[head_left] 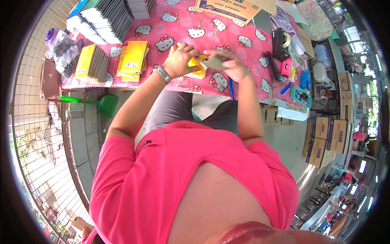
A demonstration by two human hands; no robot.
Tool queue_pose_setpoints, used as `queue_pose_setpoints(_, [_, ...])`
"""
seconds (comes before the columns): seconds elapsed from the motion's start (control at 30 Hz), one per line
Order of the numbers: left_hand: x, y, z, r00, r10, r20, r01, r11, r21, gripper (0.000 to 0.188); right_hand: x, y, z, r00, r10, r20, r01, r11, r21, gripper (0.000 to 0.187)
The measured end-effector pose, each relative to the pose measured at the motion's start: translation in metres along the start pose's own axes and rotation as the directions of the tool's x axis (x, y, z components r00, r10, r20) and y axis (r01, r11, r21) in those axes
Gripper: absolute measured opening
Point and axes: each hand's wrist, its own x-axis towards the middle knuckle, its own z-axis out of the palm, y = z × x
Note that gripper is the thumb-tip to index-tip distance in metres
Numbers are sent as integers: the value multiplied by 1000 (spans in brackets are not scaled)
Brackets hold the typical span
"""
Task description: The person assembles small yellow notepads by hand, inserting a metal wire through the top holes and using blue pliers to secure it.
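Observation:
My left hand (181,62), with a metal-banded watch on the wrist, closes over a small yellow spiral notebook (197,74) near the table's front edge. White coil binding shows just right of its fingers. My right hand (236,68) pinches a flat grey-green piece (216,62) beside the coil. I cannot tell whether this piece is joined to the notebook. To the left lie a small pile of yellow notebooks (133,59) and a longer row of stacked yellow spiral notebooks (91,63).
Tall stacks of spiral-bound notebooks (106,20) stand at the far left, beside a plastic bag (65,49). A cardboard box (227,11) sits at the back. On the right are a black holder (280,46), a pink container (287,67) and a teal basket (300,96). A green dustpan (108,105) hangs below left.

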Motion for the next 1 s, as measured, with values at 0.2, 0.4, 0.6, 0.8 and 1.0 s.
queue_pose_setpoints(0.2, [1,-1,-2,999,9,-43,-11,999,-34,41,8,-3,1,990,85,-109,-114,950,-291,44])
queue_pose_setpoints(0.4, [6,-29,-11,997,-18,-80,11,996,-92,37,22,-4,1,999,37,11,-34,980,-198,45])
queue_pose_setpoints(0.6, [9,-51,-7,999,-27,34,35,961,-275,39,40,-7,1,995,93,34,-81,960,-266,47])
queue_pose_setpoints(0.8, [13,-54,-6,995,-85,43,95,886,-453,29,28,22,-49,895,-208,-394,-428,-155,-890,60])
queue_pose_setpoints(1.0, [-3,-50,1,952,-306,-17,218,716,-663,22,-65,68,-64,701,-620,-354,-410,55,-910,63])
